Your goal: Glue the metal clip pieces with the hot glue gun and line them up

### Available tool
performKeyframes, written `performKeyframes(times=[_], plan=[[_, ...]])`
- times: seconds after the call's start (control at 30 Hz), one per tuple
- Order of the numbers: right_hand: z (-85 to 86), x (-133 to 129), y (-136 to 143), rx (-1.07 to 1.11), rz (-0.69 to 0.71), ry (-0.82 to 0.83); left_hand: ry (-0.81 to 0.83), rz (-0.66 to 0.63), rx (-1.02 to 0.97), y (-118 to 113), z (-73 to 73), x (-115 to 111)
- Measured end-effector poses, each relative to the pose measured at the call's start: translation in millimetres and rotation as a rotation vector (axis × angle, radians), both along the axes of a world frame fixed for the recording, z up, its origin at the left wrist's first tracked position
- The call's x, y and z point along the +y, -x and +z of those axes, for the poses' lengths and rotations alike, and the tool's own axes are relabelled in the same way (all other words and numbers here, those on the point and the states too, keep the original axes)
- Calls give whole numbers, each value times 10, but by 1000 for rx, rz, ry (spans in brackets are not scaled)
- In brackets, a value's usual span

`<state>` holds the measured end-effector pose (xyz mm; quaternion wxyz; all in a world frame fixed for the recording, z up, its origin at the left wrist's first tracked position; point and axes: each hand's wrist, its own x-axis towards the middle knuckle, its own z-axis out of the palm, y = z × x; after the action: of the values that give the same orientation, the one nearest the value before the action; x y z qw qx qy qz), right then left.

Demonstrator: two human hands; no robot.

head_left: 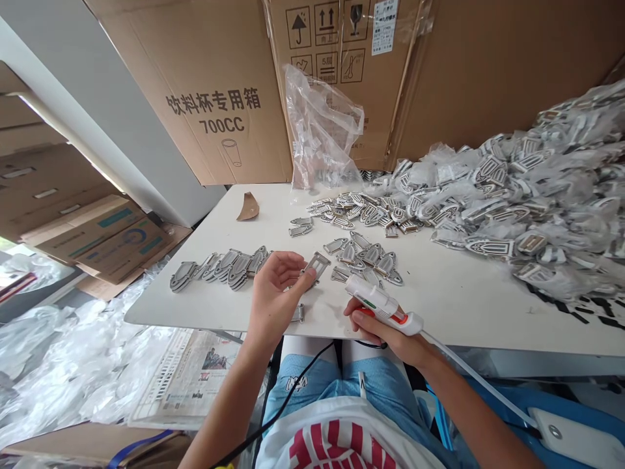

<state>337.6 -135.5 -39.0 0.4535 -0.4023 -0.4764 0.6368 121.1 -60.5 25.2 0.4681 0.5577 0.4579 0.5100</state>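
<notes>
My left hand (278,280) holds a flat grey metal piece with long slots (319,264) between thumb and fingers, above the white table (205,309). My right hand (374,326) is wrapped around a white hand tool with red-orange parts (378,303). Its front end points left toward the held piece, apart from it. From its back a thin white cord or rod (478,371) runs down to the right. Under my left hand lies another slotted metal piece (297,314). Leaning stacks of similar pieces (239,267) are on the left, and a loose group (371,257) lies just beyond the tool.
A heap of plastic-wrapped metal pieces (512,195) covers the right of the table. More loose pieces (366,208) lie at the back. Cardboard boxes (195,58) stand behind, with a clear bag (322,124) hanging there. A brown scrap (249,206) lies back left. A black cable (288,397) crosses my lap.
</notes>
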Motion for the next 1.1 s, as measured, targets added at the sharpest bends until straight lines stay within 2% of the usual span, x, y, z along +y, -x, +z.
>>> performKeyframes(times=[0.2,0.37,0.77,1.1], plan=[[10,-9,0,-13,-16,2,96,-70,5,3,-39,2],[-3,3,-11,-22,2,-1,146,-68,55,3,-28,-10],[-23,8,-8,-78,-17,-3,142,-90,42,-62,22,-82],[125,16,40,-106,-17,-58,158,-89,31,-96,106,-137]])
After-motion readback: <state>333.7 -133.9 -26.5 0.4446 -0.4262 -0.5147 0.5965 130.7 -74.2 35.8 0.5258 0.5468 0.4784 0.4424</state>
